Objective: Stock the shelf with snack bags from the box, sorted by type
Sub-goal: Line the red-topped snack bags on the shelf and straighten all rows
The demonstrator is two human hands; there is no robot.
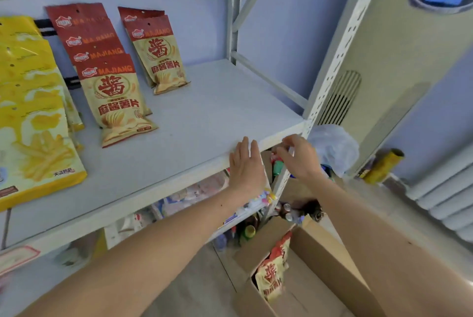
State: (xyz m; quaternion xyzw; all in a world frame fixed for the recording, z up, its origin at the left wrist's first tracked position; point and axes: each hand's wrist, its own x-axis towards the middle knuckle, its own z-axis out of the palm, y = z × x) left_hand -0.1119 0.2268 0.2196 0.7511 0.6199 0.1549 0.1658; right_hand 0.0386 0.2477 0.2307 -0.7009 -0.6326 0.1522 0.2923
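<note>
Two rows of red snack bags (120,96) were seen on the white shelf (204,117), at about 10 o'clock in the view. More bags of the same kind (157,58) were stood up behind, near 11 o'clock. Yellow snack bags (35,122) were lined up at 9 o'clock, apart from the red ones, so the two kinds were kept sorted.

The box (320,252) was seen on the floor at 5 o'clock. One more red bag (272,273) was left standing in it. Its long side was pointed up and down, with its top tipped toward 1 o'clock.

The left hand (245,165) was held flat with straight fingers over the front edge of the shelf. Nothing was held in it. The right hand (298,156) was held just beside it, with fingers bent loosely. It could not be told for sure, but nothing seemed to be held in it.

The bag was judged to be light, puffy and soft, with chips inside that could be crushed. It was thought best gripped gently by its flat top edge, where nothing could be broken.
</note>
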